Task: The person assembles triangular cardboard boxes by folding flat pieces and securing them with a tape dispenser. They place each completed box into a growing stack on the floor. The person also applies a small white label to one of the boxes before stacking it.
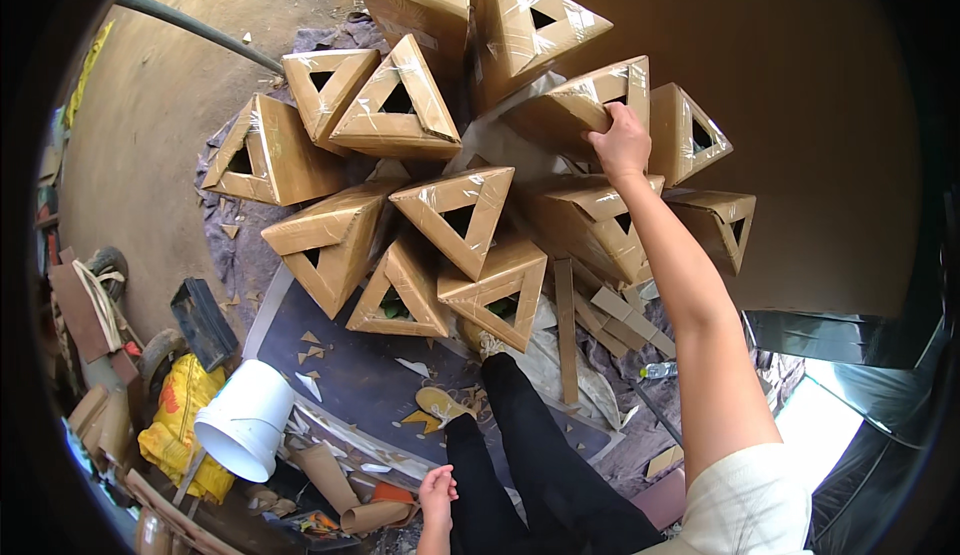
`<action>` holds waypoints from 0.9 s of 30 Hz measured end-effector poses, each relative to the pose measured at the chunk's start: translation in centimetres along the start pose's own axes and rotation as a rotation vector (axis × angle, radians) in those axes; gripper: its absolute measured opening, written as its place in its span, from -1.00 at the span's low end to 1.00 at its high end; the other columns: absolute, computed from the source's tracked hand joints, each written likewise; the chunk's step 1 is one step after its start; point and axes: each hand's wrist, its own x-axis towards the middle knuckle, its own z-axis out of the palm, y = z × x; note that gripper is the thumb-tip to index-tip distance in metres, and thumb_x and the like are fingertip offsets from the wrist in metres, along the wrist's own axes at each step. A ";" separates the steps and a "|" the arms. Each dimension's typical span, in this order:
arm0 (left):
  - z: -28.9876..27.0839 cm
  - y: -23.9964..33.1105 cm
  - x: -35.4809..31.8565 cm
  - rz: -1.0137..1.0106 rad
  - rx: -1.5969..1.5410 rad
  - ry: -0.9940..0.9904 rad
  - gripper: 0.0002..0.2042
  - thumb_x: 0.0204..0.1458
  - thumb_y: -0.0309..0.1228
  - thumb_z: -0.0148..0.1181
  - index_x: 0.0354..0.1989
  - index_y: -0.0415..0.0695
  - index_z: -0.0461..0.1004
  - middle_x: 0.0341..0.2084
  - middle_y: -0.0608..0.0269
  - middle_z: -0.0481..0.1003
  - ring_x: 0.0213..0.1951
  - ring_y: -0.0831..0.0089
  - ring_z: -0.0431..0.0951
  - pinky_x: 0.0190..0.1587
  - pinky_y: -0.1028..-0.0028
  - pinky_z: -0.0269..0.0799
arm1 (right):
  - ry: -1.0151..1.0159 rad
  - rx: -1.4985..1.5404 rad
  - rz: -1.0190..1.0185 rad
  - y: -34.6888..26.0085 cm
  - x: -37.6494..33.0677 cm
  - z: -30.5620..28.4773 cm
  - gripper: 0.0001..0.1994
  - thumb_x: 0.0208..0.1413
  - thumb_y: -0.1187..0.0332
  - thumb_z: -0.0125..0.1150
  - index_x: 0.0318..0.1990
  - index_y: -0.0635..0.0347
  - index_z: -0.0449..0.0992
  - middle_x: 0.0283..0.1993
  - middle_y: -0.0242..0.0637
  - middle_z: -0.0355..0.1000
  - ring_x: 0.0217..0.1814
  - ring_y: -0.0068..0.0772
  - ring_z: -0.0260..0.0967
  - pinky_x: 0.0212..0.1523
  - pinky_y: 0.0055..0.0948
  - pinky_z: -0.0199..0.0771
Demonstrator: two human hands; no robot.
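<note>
- The right hand [624, 143] is gripping a brown, triangular-prism cardboard box [560, 115], its fingers bending over the top edge and its thumb lying along the side.
- This box is standing right of centre among similar brown triangular cardboard boxes [455, 210].
- Its folded top strips are framing a triangular opening, partly hidden, with glossy clear tape catching light.
- The left hand [437, 495] is hanging low, half-curled; whether it is holding anything, I cannot tell.

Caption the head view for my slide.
Right hand grips a triangular cardboard tube among similar tubes; left hand beside a trouser leg.
</note>
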 end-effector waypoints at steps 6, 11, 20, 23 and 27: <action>0.0 -0.5 0.8 -0.008 0.056 -0.024 -0.83 0.06 -0.41 -0.03 -0.23 -0.19 0.39 -0.63 0.39 0.34 -0.65 0.69 0.29 -0.60 0.69 0.26 | -0.133 0.118 0.057 -4.3 -0.1 0.1 -0.62 -0.40 0.29 0.38 -0.32 0.13 0.43 -0.28 -0.26 0.38 -0.25 -0.19 0.36 -0.23 -0.31 0.37; 1.8 0.2 -0.1 -0.043 0.074 -0.049 -0.85 0.05 -0.43 -0.01 -0.24 -0.18 0.42 -0.62 0.41 0.34 -0.64 0.70 0.28 -0.59 0.69 0.24 | -0.167 0.272 0.029 -5.5 -1.4 0.8 -0.59 -0.44 0.28 0.40 -0.33 0.22 0.49 -0.32 -0.18 0.43 -0.23 -0.21 0.38 -0.19 -0.38 0.36; 1.0 -0.5 0.3 -0.058 0.093 -0.012 -0.85 0.04 -0.43 0.00 -0.25 -0.18 0.42 -0.62 0.41 0.35 -0.64 0.70 0.28 -0.59 0.69 0.24 | -0.188 0.353 0.112 -9.5 -0.9 2.5 -0.58 -0.36 0.23 0.37 -0.29 0.27 0.49 -0.27 -0.11 0.44 -0.22 -0.18 0.39 -0.17 -0.35 0.35; 1.5 0.0 0.6 -0.017 0.092 -0.051 -0.84 0.06 -0.42 -0.03 -0.24 -0.18 0.42 -0.62 0.40 0.35 -0.64 0.69 0.29 -0.58 0.68 0.25 | -0.211 0.442 0.083 -11.9 -1.8 3.4 -0.64 -0.25 0.33 0.29 -0.24 0.29 0.46 -0.23 -0.08 0.42 -0.15 -0.13 0.36 -0.09 -0.35 0.32; 3.0 1.7 -0.1 0.217 0.278 -0.012 -0.85 0.02 -0.43 0.02 -0.26 -0.18 0.43 -0.61 0.39 0.35 -0.59 0.66 0.31 -0.51 0.65 0.28 | -0.197 0.460 0.056 -12.4 -1.9 3.5 -0.63 -0.22 0.38 0.22 -0.16 0.23 0.42 -0.19 -0.09 0.39 -0.11 -0.13 0.33 -0.06 -0.33 0.31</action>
